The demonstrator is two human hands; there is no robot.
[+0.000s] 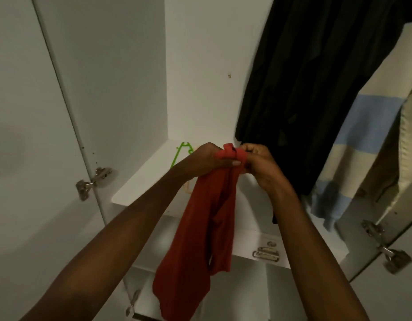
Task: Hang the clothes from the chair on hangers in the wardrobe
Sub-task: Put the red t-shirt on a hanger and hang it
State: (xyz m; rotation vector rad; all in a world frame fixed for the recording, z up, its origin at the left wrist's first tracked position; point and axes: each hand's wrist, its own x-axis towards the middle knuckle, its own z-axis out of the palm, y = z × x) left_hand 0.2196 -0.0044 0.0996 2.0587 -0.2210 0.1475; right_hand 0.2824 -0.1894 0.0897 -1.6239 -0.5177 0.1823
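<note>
Both hands meet in front of the open wardrobe (200, 66): the left hand (205, 159) and the right hand (258, 163) each curl their fingers round the bunched top of a red garment (200, 228), thumbs pressing into the cloth between them. From that grip the garment hangs straight down in two loose folds, clear of the shelf (140, 181) behind it. On the shelf, just left of the left hand, lies a green hanger (177, 154), partly hidden by the wrist. To the right, a black garment (304, 89) hangs inside the wardrobe, its lower edge just behind the right hand. Farther right hangs a cream and blue striped garment (362, 135). Metal hinges (94, 181) show on the left door (27, 135).
</note>
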